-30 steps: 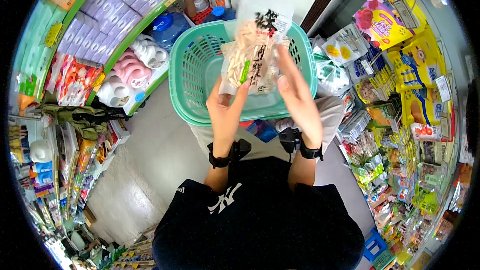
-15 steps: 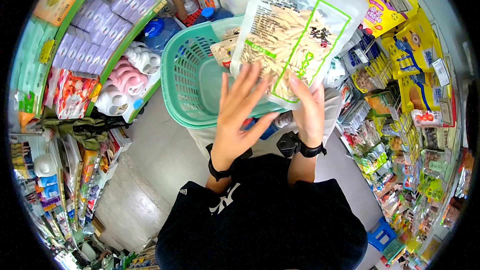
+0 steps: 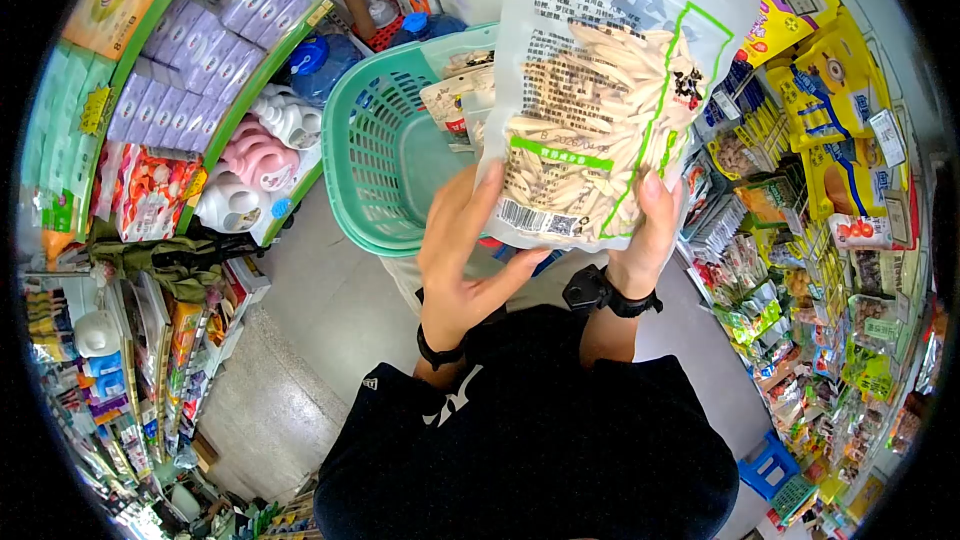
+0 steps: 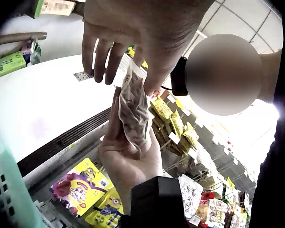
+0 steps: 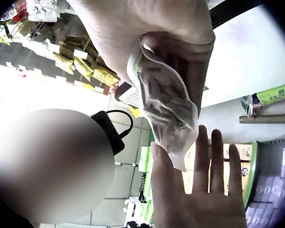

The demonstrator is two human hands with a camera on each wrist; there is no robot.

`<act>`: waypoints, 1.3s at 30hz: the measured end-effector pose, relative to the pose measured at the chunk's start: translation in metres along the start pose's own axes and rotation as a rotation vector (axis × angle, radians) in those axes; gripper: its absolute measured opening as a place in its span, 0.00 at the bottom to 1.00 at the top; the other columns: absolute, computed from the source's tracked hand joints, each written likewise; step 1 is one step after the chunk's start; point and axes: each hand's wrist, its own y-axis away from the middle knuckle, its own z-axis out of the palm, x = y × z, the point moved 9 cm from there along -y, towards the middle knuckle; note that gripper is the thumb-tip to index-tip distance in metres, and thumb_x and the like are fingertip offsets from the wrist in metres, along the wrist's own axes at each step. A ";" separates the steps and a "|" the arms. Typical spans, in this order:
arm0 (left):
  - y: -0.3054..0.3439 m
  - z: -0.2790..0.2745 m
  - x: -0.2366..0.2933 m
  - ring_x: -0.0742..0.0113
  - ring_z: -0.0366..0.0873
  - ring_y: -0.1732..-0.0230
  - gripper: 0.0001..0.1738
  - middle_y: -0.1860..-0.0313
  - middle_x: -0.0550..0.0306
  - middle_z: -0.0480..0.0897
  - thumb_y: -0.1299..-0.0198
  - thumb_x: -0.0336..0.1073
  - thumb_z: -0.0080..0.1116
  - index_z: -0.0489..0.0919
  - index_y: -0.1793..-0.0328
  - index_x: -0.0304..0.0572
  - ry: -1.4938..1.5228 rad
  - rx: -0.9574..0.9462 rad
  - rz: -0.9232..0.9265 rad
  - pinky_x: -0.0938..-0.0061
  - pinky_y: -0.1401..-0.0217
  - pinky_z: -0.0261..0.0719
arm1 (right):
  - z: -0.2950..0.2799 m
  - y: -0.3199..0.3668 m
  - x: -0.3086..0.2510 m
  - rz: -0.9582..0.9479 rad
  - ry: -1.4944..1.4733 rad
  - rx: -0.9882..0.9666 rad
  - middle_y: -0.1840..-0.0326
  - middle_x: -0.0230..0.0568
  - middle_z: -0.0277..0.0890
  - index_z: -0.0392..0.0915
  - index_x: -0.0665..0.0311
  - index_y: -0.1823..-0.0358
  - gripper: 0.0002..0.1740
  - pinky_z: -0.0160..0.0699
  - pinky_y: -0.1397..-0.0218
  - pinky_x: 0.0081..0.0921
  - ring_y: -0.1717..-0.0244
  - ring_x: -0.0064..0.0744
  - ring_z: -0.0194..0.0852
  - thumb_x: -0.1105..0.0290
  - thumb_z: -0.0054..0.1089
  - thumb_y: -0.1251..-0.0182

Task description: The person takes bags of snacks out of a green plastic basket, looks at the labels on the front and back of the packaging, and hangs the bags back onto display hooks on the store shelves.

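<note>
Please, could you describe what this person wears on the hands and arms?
The left hand and right hand wear no gloves. Each wrist has a black strap, and a black angular device sits on the right one. The black cloth sleeves are short; the left has a small white mark.

Bag [image 3: 590, 110] turned barcode side up, nearer the head camera, left hand [image 3: 460, 265] moved to its edge

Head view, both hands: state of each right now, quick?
Left hand: open, fingers extended at the edge of the bag.
Right hand: closed on the bag, thumb in front.
</note>
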 end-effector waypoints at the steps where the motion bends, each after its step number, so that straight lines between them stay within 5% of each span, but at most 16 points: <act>1: 0.000 0.001 0.000 0.47 0.71 0.51 0.38 0.50 0.39 0.72 0.65 0.29 0.67 0.67 0.42 0.30 0.012 -0.009 -0.012 0.65 0.49 0.65 | -0.002 0.000 -0.003 -0.030 -0.034 0.006 0.50 0.41 0.69 0.62 0.71 0.45 0.29 0.65 0.48 0.23 0.53 0.26 0.68 0.69 0.59 0.49; 9: -0.001 0.004 0.002 0.50 0.73 0.57 0.33 0.54 0.38 0.74 0.64 0.27 0.65 0.70 0.45 0.29 0.040 -0.040 -0.016 0.68 0.56 0.68 | 0.002 0.004 -0.012 -0.062 0.042 -0.017 0.53 0.40 0.71 0.64 0.71 0.47 0.28 0.65 0.50 0.21 0.55 0.24 0.69 0.69 0.60 0.50; 17: 0.000 0.009 0.004 0.47 0.64 0.44 0.32 0.41 0.35 0.58 0.64 0.29 0.62 0.72 0.45 0.33 -0.039 -0.156 0.012 0.63 0.42 0.61 | 0.010 0.004 -0.018 -0.110 0.056 -0.074 0.56 0.40 0.73 0.67 0.72 0.50 0.24 0.67 0.52 0.20 0.57 0.23 0.70 0.75 0.60 0.50; 27: 0.000 0.012 -0.002 0.50 0.65 0.45 0.31 0.44 0.41 0.60 0.64 0.28 0.63 0.73 0.46 0.34 -0.087 -0.146 -0.034 0.64 0.42 0.60 | 0.017 0.000 -0.018 -0.100 0.197 -0.110 0.58 0.39 0.74 0.69 0.73 0.53 0.20 0.69 0.55 0.20 0.59 0.22 0.70 0.75 0.61 0.49; 29: -0.001 0.010 -0.005 0.50 0.63 0.45 0.30 0.45 0.40 0.63 0.64 0.28 0.66 0.75 0.47 0.42 -0.006 -0.107 -0.095 0.68 0.45 0.63 | 0.016 0.000 -0.018 -0.104 0.180 -0.103 0.58 0.39 0.74 0.70 0.73 0.53 0.20 0.69 0.55 0.20 0.59 0.21 0.70 0.74 0.61 0.49; 32: 0.003 0.012 -0.008 0.50 0.65 0.45 0.31 0.44 0.41 0.61 0.64 0.28 0.63 0.73 0.47 0.34 -0.027 -0.130 -0.070 0.65 0.42 0.60 | 0.013 0.000 -0.017 -0.101 0.204 -0.091 0.59 0.39 0.74 0.70 0.73 0.54 0.20 0.69 0.55 0.19 0.60 0.21 0.70 0.74 0.61 0.49; 39: 0.002 0.013 -0.008 0.50 0.65 0.45 0.30 0.44 0.41 0.61 0.63 0.28 0.63 0.73 0.47 0.33 -0.035 -0.153 -0.078 0.65 0.41 0.59 | 0.011 -0.001 -0.016 -0.107 0.242 -0.056 0.60 0.38 0.74 0.70 0.72 0.54 0.19 0.68 0.56 0.18 0.60 0.20 0.70 0.73 0.61 0.48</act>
